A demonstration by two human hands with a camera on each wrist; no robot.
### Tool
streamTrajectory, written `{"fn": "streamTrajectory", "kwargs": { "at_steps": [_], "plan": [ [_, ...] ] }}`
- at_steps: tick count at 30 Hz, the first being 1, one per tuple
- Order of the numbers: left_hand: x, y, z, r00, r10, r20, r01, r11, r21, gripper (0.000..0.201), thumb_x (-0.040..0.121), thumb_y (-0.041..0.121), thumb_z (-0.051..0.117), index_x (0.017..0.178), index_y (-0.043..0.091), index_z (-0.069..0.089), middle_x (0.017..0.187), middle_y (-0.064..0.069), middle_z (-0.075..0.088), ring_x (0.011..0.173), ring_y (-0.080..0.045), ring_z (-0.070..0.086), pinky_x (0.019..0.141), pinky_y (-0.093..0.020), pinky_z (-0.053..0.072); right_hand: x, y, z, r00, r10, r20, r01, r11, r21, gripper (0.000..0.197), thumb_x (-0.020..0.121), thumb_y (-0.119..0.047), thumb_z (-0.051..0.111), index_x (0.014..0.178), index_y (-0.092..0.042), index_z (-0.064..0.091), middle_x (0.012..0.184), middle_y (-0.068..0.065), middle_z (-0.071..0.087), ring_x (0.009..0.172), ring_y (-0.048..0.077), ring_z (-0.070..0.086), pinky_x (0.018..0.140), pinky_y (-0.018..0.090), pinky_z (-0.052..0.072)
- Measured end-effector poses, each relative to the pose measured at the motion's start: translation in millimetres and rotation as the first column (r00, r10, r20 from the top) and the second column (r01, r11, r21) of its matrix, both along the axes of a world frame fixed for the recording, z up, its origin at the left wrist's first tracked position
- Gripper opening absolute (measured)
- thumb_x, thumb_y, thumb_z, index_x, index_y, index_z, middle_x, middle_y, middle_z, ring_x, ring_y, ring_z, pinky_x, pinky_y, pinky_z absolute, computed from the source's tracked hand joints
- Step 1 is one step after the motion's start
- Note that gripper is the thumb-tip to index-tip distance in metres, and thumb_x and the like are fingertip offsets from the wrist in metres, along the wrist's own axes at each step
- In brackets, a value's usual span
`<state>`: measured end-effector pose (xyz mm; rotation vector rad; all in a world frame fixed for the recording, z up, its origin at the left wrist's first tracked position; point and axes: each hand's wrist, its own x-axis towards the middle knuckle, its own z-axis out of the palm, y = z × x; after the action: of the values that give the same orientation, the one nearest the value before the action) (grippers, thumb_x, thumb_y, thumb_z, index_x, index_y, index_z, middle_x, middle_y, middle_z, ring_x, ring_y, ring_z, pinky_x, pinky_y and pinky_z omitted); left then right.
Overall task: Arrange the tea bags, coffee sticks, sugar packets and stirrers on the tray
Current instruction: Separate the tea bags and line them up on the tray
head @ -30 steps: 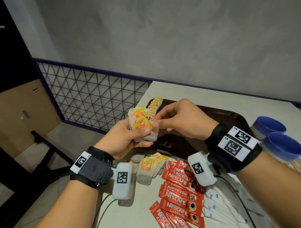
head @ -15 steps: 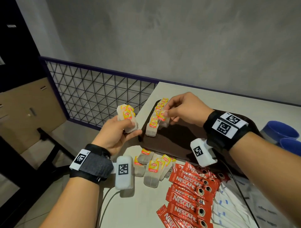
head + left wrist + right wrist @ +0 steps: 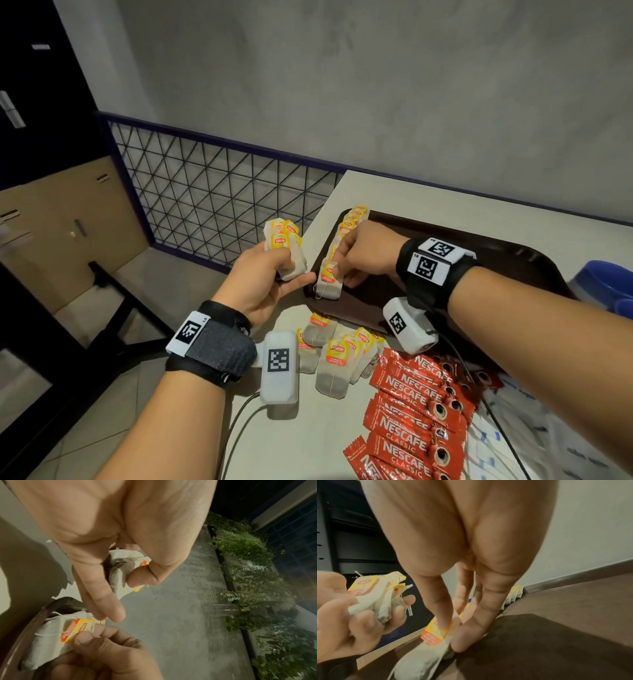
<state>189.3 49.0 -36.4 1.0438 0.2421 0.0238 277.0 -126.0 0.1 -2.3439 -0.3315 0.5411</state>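
Observation:
A dark brown tray [image 3: 513, 260] lies on the white table. Along its left edge stands a row of yellow-tagged tea bags [image 3: 349, 222]. My right hand [image 3: 356, 257] pinches the nearest tea bag [image 3: 329, 282] by its tag [image 3: 435, 631], its lower end touching the tray's front left corner. My left hand [image 3: 270, 274] grips a small bunch of tea bags [image 3: 286, 246] just left of the tray, off the table's edge; its grip on the bunch [image 3: 120, 572] shows in the left wrist view. More tea bags [image 3: 335, 356] lie loose on the table.
Red coffee sticks [image 3: 418, 411] lie fanned at the table's front, with white sugar packets [image 3: 513, 445] to their right. Blue-lidded containers [image 3: 606, 284] stand at the right edge. A wire-mesh railing [image 3: 212, 198] runs beyond the table's left side.
My right hand took one tea bag from the left hand's bunch and carried it down to the tray's front left corner. The left hand drew the bunch leftward.

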Motion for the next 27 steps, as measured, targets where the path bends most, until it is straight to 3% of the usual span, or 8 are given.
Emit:
{"fn": "streamTrajectory", "kwargs": {
  "at_steps": [4, 6, 8, 12, 16, 18, 21, 27],
  "plan": [
    [-0.4, -1.0, 0.1, 1.0, -0.004, -0.013, 0.003, 1.0, -0.017, 0.025, 0.088, -0.014, 0.04, 0.103, -0.004, 0.057, 0.109, -0.022, 0.056, 0.102, -0.034, 0.06, 0.075, -0.038, 0.064, -2.4, -0.4, 1.2, 1.0, -0.024, 0.006, 0.023, 1.0, 0.02, 0.037, 0.078, 0.006, 0.083, 0.111, 0.009, 0.068, 0.079, 0.006, 0.075, 0.076, 0.029, 0.077, 0.083, 0.046, 0.064],
    [-1.6, -1.9, 1.2, 1.0, -0.008, -0.01, 0.008, 1.0, -0.019, 0.024, 0.088, -0.014, 0.039, 0.101, -0.004, 0.057, 0.109, -0.021, 0.057, 0.103, -0.034, 0.061, 0.073, -0.038, 0.064, -4.2, -1.9, 5.6, 0.999, -0.033, 0.041, 0.033, 0.999, 0.014, 0.03, 0.081, 0.0, 0.083, 0.109, 0.002, 0.07, 0.088, 0.007, 0.076, 0.083, 0.03, 0.078, 0.08, 0.043, 0.065],
    [-2.9, -3.2, 2.2, 1.0, -0.02, 0.007, 0.021, 1.0, -0.024, 0.023, 0.09, -0.015, 0.039, 0.099, -0.004, 0.057, 0.105, -0.02, 0.06, 0.1, -0.032, 0.063, 0.072, -0.038, 0.064, -6.8, -4.4, 11.3, 0.994, -0.055, 0.09, 0.05, 0.997, 0.059, 0.019, 0.088, -0.006, 0.078, 0.106, -0.004, 0.071, 0.096, 0.011, 0.076, 0.079, 0.027, 0.076, 0.072, 0.035, 0.066],
    [-5.8, -6.4, 3.5, 0.993, -0.114, 0.04, 0.115, 0.993, -0.022, 0.021, 0.095, -0.013, 0.044, 0.107, -0.006, 0.059, 0.104, -0.021, 0.066, 0.089, -0.028, 0.073, 0.076, -0.041, 0.064, -19.3, -10.1, 27.7, 0.968, -0.058, 0.245, -0.008, 0.965, 0.26, 0.007, 0.093, -0.011, 0.074, 0.1, -0.011, 0.074, 0.092, 0.005, 0.074, 0.064, 0.01, 0.068, 0.065, 0.027, 0.061],
    [-9.9, -9.0, 4.1, 0.966, -0.252, 0.057, 0.251, 0.968, 0.017, 0.025, 0.097, -0.013, 0.048, 0.117, -0.004, 0.059, 0.105, -0.02, 0.074, 0.095, -0.036, 0.074, 0.078, -0.041, 0.064, -37.5, -15.6, 41.9, 0.932, -0.006, 0.364, -0.13, 0.928, 0.348, 0.009, 0.09, -0.014, 0.078, 0.099, -0.014, 0.076, 0.092, 0.009, 0.074, 0.071, 0.011, 0.069, 0.064, 0.021, 0.058],
    [-11.0, -11.4, 3.7, 0.947, -0.314, 0.059, 0.313, 0.949, 0.033, 0.028, 0.097, -0.012, 0.05, 0.121, -0.001, 0.06, 0.108, -0.017, 0.073, 0.097, -0.033, 0.073, 0.077, -0.038, 0.064, -44.5, -17.7, 41.5, 0.92, 0.044, 0.389, -0.184, 0.926, 0.33, 0.013, 0.089, -0.015, 0.08, 0.101, -0.019, 0.077, 0.093, 0.004, 0.075, 0.078, 0.01, 0.07, 0.068, 0.019, 0.057],
    [-12.1, -14.8, 3.2, 0.93, -0.365, 0.049, 0.364, 0.931, 0.041, 0.029, 0.096, -0.013, 0.053, 0.12, 0.002, 0.062, 0.093, -0.008, 0.073, 0.088, -0.024, 0.073, 0.074, -0.034, 0.064, -48.8, -17.5, 36.2, 0.903, 0.08, 0.421, -0.193, 0.954, 0.231, 0.014, 0.089, -0.022, 0.081, 0.101, -0.027, 0.078, 0.097, -0.007, 0.074, 0.086, 0.008, 0.071, 0.078, 0.023, 0.058],
    [-13.6, -13.6, 6.5, 0.925, -0.374, 0.069, 0.373, 0.928, 0.022, 0.026, 0.095, -0.012, 0.055, 0.117, 0.001, 0.062, 0.09, -0.009, 0.074, 0.085, -0.028, 0.074, 0.071, -0.032, 0.064, -50.8, -17.5, 34.5, 0.915, 0.099, 0.392, -0.181, 0.967, 0.177, 0.01, 0.087, -0.02, 0.081, 0.095, -0.026, 0.079, 0.093, -0.008, 0.075, 0.082, 0.011, 0.071, 0.076, 0.027, 0.06]
  ]
}}
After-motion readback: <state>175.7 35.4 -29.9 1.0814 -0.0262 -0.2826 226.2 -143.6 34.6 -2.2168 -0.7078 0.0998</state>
